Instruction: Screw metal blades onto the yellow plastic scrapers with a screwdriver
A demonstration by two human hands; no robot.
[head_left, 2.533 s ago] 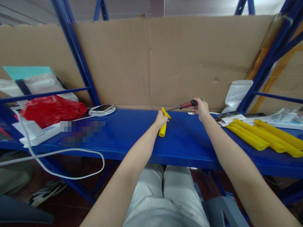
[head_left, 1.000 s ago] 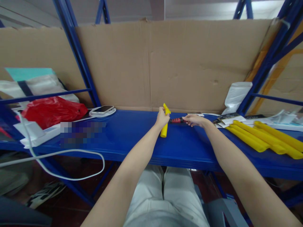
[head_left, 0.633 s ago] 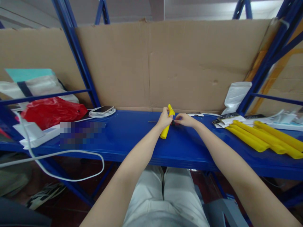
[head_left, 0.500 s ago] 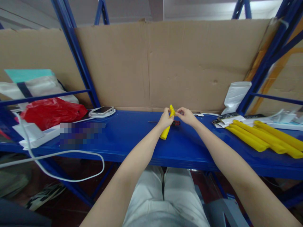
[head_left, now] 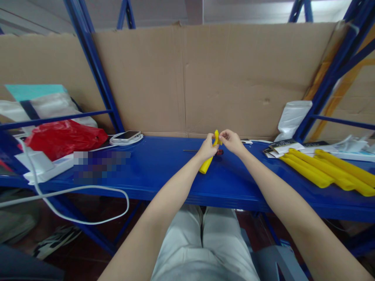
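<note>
My left hand [head_left: 208, 147] is closed around a yellow plastic piece with a tube-like handle [head_left: 206, 166]. Its handle slants down towards me, and its narrower top end [head_left: 216, 134] sticks up past my fingers. At that top end my right hand [head_left: 231, 141] is closed in a pinch, fingertips against the yellow piece. Whether a small part sits between those fingertips is too small to tell. Behind my hands a screwdriver [head_left: 219, 152] with a red and black handle lies on the blue table [head_left: 158, 168], its thin shaft pointing left.
Several yellow tube-like pieces [head_left: 310, 171] lie at the right beside black-and-white packets [head_left: 283, 146]. To the left are a phone [head_left: 129, 135] on a coiled white cable, a red plastic bag [head_left: 67, 138] and a white power strip [head_left: 49, 175]. A cardboard wall [head_left: 228, 78] closes off the back.
My left hand has shifted slightly right with the yellow piece, whose top end has turned. My right fingertips have come up against that top end.
</note>
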